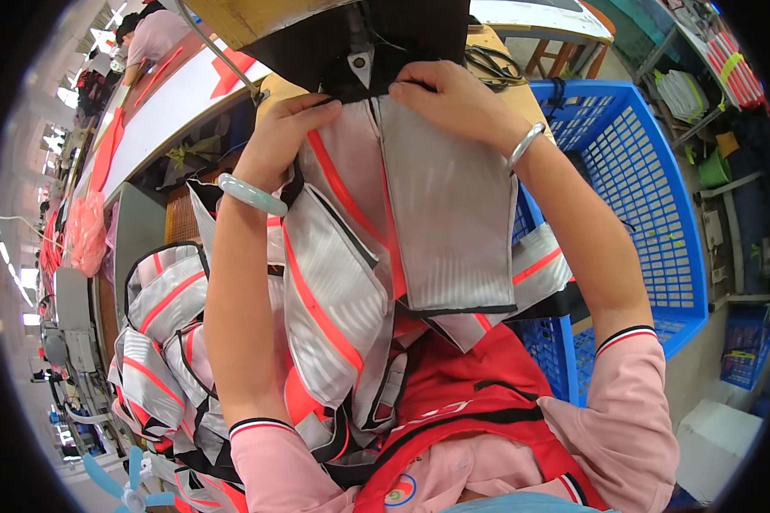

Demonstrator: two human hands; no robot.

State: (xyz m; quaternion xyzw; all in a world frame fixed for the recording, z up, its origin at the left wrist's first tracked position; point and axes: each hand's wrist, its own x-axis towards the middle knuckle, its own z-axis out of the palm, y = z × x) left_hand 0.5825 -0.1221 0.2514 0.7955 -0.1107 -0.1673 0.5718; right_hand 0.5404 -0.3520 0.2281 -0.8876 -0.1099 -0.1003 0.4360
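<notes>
A silver-grey fabric panel with dark binding and red piping hangs down toward my lap from the sewing machine. My left hand pinches the panel's upper edge at the left, thumb and fingers together. At the right of the machine's pointed metal foot, my right hand holds the same edge between thumb and fingers. The fabric lies partly under the machine head, where its far edge is hidden. A joined strip of silver fabric with red piping droops below my left wrist.
A heap of similar silver pieces lies at my left. To the right stands a large blue plastic basket. Black-handled scissors rest on the wooden tabletop. At the far left, another person leans over a long white table.
</notes>
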